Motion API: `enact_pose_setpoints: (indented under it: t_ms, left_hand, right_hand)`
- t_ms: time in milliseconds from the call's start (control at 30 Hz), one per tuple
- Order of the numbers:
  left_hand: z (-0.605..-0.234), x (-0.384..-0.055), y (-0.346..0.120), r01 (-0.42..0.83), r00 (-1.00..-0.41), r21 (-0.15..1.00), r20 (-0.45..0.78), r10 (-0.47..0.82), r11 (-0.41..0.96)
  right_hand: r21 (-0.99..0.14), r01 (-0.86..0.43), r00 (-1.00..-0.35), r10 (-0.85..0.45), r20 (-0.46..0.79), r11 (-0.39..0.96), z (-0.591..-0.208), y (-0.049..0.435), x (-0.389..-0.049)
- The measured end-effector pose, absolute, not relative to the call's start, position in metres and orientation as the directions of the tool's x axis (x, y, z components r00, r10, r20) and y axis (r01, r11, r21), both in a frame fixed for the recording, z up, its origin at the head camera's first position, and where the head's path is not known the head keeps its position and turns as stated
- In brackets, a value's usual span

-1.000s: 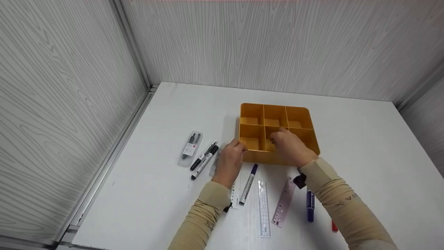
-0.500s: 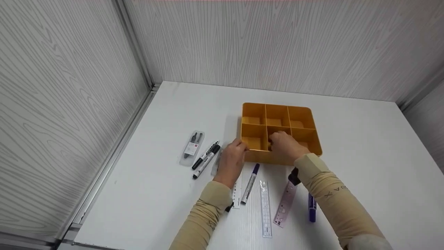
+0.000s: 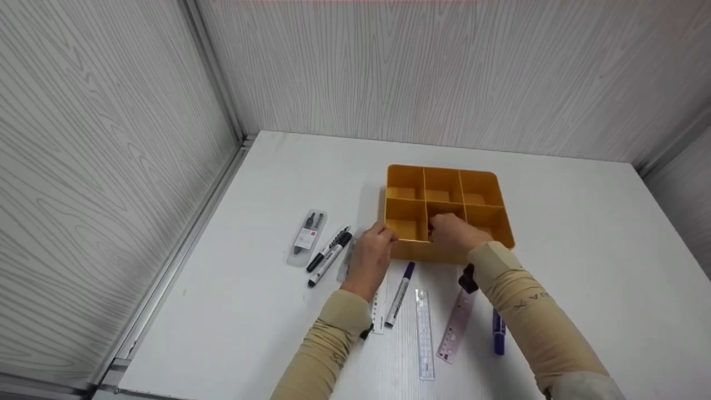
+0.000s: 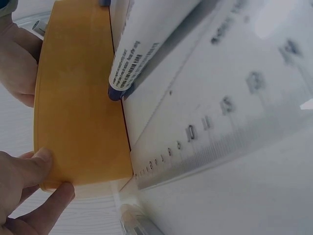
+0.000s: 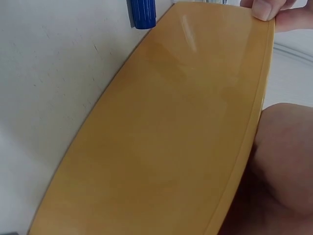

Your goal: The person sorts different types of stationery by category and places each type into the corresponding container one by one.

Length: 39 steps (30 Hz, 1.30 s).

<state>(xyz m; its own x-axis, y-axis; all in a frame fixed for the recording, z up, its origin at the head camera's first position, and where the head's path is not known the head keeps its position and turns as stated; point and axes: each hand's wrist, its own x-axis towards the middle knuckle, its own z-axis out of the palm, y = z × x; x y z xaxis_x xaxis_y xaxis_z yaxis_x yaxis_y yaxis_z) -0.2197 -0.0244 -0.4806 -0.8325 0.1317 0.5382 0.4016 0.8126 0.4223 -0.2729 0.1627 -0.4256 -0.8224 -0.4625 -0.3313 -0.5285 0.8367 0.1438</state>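
An orange-yellow box point(image 3: 427, 251) with several compartments stands on the white table. My left hand point(image 3: 371, 255) pinches the rim at its near left corner; the left wrist view shows thumb and fingers point(image 4: 61, 196) on either side of the wall. My right hand point(image 3: 456, 232) reaches down into the near middle compartment, its fingertips hidden there. Whether it holds something cannot be seen. Beside that hand, a small whitish cylindrical end point(image 4: 39, 27) shows past the rim in the left wrist view. The right wrist view has mostly the box's front wall point(image 5: 156, 132).
Left of the box lie a clear compass case point(image 3: 305, 238) and two black-capped markers point(image 3: 329, 258). In front are a purple-capped marker point(image 3: 400, 294), a clear ruler point(image 3: 425, 336), a pink ruler point(image 3: 456, 328) and a purple marker point(image 3: 499, 336). Another ruler point(image 3: 378, 314) is partly under my left wrist.
My right hand has sunk lower into the near middle compartment, and its forearm has shifted left, covering the red item at the lower right. My left hand keeps its hold on the corner.
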Motion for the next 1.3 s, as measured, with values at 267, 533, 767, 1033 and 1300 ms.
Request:
enact_pose_setpoints:
  t_ms: [267,533,767,1033,1300]
  left_hand:
    - [-0.482,-0.219,-0.024,0.414,-0.821,0.42,0.555,0.133,0.808]
    - [-0.483,-0.219,-0.025,0.425,-0.808,0.414,0.575,0.131,0.805]
    - [-0.483,-0.22,-0.026,0.432,-0.808,0.429,0.574,0.129,0.793]
    - [-0.483,-0.22,-0.025,0.423,-0.816,0.433,0.564,0.128,0.796]
    - [-0.484,-0.22,-0.025,0.429,-0.81,0.434,0.572,0.125,0.793]
  right_hand:
    - [-0.249,-0.354,-0.889,-0.407,-0.21,0.901,-0.43,0.168,-0.272]
    - [-0.315,-0.417,-0.878,-0.468,-0.103,0.852,-0.416,0.177,-0.266]
    - [-0.417,-0.402,-0.883,-0.465,-0.057,0.815,-0.398,0.192,-0.258]
    - [-0.441,-0.44,-0.883,-0.465,0.056,0.782,-0.384,0.215,-0.25]
    - [-0.455,-0.417,-0.904,-0.409,0.12,0.787,-0.38,0.24,-0.227]
